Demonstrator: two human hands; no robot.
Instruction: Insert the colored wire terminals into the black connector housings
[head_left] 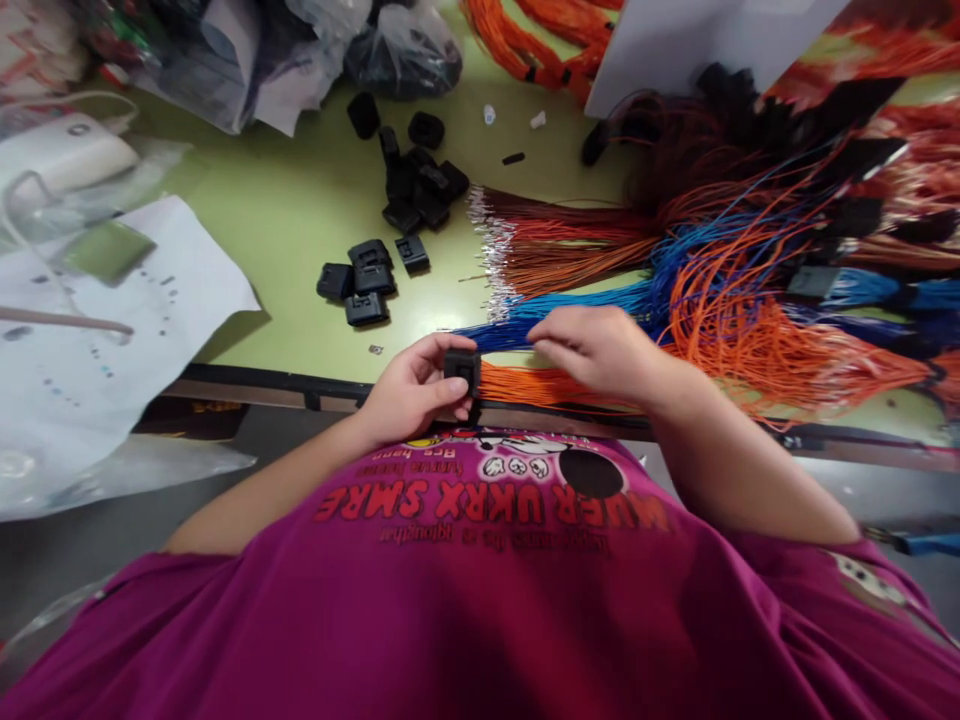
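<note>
Lower centre, at the green counter point(300, 210) edge: your left hand point(412, 392) has its grip pinched shut on a small black plastic connector housing point(463, 368). Judged light, rigid and smooth; hold its flat sides. Your right hand point(596, 350) curls over a thin orange wire bundle point(525, 386), which looks soft and floppy. Cannot tell whether it pinches.

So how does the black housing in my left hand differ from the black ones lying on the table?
The held housing is gripped by the left hand at the edge of the table, next to orange wires; the table housings lie loose and untouched. The held one is single; those sit clustered. Both are small black blocks.
</note>
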